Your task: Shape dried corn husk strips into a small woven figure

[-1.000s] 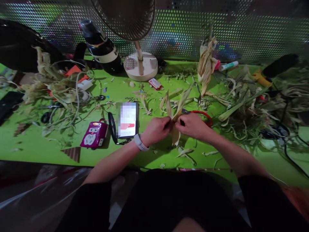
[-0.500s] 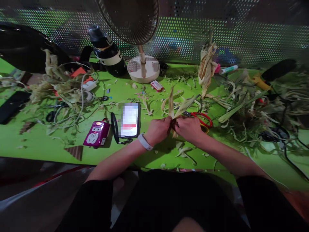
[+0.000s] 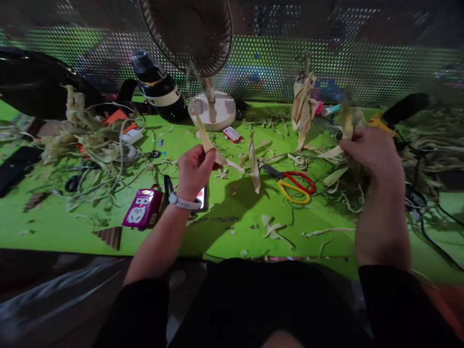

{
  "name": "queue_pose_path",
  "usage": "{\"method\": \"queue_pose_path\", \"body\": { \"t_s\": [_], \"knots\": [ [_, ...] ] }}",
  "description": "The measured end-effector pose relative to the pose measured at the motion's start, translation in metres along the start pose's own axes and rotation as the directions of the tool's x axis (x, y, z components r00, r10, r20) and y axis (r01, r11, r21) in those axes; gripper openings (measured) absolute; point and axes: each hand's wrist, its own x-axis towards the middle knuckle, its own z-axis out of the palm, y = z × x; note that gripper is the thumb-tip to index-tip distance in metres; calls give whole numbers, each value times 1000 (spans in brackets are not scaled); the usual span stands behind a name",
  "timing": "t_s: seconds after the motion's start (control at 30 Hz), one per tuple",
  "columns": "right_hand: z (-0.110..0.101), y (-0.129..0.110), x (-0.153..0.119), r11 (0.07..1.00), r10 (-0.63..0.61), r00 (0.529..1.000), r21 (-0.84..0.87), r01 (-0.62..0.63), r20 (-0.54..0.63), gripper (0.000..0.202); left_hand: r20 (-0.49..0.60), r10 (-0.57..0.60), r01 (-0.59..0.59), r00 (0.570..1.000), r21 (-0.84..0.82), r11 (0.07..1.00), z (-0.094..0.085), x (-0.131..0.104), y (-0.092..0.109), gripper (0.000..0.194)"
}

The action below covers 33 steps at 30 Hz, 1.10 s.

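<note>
My left hand [image 3: 196, 169] pinches a pale strip of corn husk [image 3: 203, 135], its narrow tip standing up past the thumb and its other end trailing to the right. Over at the right, my right hand [image 3: 373, 150] is closed on another corn husk piece [image 3: 347, 118], slightly blurred, above a heap of dry husk. Between the hands a loose husk piece [image 3: 254, 169] lies on the green tabletop [image 3: 232, 237]. Beside it are scissors [image 3: 290, 184] with one red and one yellow handle loop.
A fan [image 3: 212, 108] and a dark bottle [image 3: 159, 89] stand at the back. A bundled husk figure [image 3: 302, 108] is upright at back right. Left of my left hand sit a purple power socket [image 3: 142, 209] and a tangled husk pile [image 3: 97, 137]. A phone [image 3: 202, 197] is partly behind my wrist.
My hands were together over the husk in the middle; now they are far apart, each with a piece. The scissors, partly covered before, show fully.
</note>
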Motion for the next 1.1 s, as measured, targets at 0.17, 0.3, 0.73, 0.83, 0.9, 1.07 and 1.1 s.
{"method": "queue_pose_path", "body": {
  "t_s": [0.17, 0.3, 0.73, 0.83, 0.9, 1.07, 1.1],
  "knots": [
    [6, 18, 7, 986, -166, 942, 77, 150, 292, 37, 376, -213, 298, 902, -187, 936, 21, -14, -1, 30],
    [-8, -2, -14, 972, -225, 965, 104, 212, 136, 25, 408, -259, 358, 875, -187, 915, 33, -22, -7, 36],
    [58, -124, -91, 443, -667, 644, 894, -61, 374, 31, 283, -298, 402, 912, -466, 788, 48, -31, -7, 36],
    [56, -120, -88, 374, -722, 577, 917, -137, 381, 29, 354, -384, 520, 853, -514, 682, 49, -31, -7, 34],
    [55, -118, -87, 346, -734, 545, 914, -212, 405, 30, 378, -404, 552, 833, -525, 647, 49, -31, -7, 32],
    [57, -119, -90, 345, -737, 483, 878, -332, 473, 30, 304, -370, 478, 878, -585, 655, 45, -27, -9, 28],
    [57, -120, -90, 352, -731, 482, 872, -340, 483, 30, 284, -367, 463, 886, -600, 653, 43, -25, -10, 26]
  ]
}}
